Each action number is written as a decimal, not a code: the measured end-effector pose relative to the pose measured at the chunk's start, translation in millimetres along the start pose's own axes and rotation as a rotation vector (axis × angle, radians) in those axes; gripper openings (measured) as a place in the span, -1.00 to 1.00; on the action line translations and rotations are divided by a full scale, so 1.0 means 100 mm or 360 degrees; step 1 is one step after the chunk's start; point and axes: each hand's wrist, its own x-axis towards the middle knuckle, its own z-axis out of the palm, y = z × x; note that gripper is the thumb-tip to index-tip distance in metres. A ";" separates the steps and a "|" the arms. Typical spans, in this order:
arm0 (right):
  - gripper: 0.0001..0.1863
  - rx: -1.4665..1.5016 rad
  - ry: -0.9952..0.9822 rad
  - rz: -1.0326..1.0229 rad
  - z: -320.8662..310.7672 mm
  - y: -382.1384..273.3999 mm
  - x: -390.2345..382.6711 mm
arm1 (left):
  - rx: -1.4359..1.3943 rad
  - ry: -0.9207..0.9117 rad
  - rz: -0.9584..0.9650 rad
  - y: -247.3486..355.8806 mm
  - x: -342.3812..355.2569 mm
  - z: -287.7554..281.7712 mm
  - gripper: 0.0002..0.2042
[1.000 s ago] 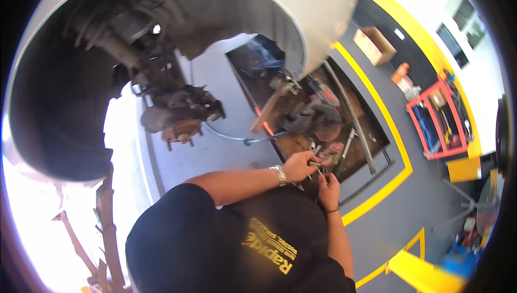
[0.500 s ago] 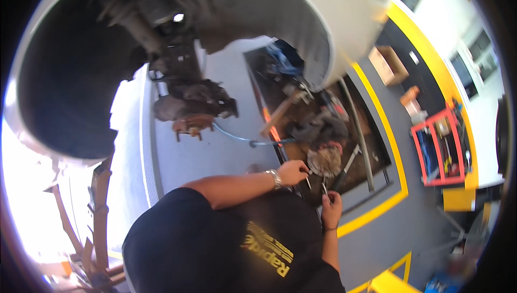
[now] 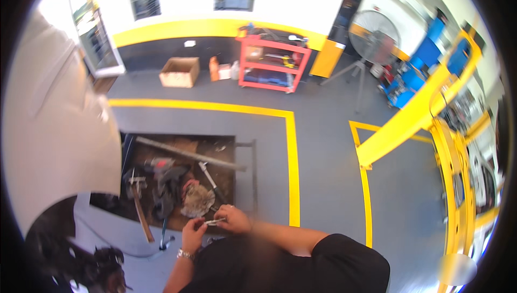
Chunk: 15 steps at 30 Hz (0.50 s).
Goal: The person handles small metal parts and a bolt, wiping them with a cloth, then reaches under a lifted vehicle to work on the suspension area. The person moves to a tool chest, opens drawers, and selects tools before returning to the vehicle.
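Observation:
My left hand (image 3: 193,233), with a metal watch on its wrist, is closed in a pinch at one end of a slim silvery metal piece (image 3: 214,222). My right hand (image 3: 235,220) grips the other end; the piece is too small to tell its kind. Both hands are over the near edge of a dark tool tray (image 3: 229,145). Just beyond them in the tray lies a dirty crumpled rag (image 3: 197,201). A ratchet-like tool with a dark handle (image 3: 210,176) rests beside the rag. At the left a wooden-handled hammer (image 3: 141,210) hangs partly over the tray's edge.
A long metal bar (image 3: 186,153) lies across the tray, near a power tool (image 3: 160,164). The vehicle body (image 3: 70,104) and a wheel hub (image 3: 110,269) are at the left. Farther off stand a red tool cart (image 3: 274,67), a cardboard box (image 3: 180,72), a fan (image 3: 374,37) and a yellow lift post (image 3: 409,115).
My view has swung right, away from the wheel arch toward the tray and workshop. My hands, apart before with a small item each, have come together at the silvery piece.

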 end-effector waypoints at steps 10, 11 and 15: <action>-0.68 0.0535 -0.0207 0.0316 -0.05 0.38 -0.19 | 0.0456 -0.0165 0.0246 0.32 0.12 0.06 -0.83; -0.67 0.0469 -0.0179 0.0282 -0.04 0.38 -0.22 | 0.0540 -0.0191 0.0321 0.39 0.14 0.05 -0.83; -0.64 0.0347 -0.0208 0.0251 0.02 0.32 -0.25 | 0.0848 -0.0251 0.0859 0.63 0.14 0.02 -0.88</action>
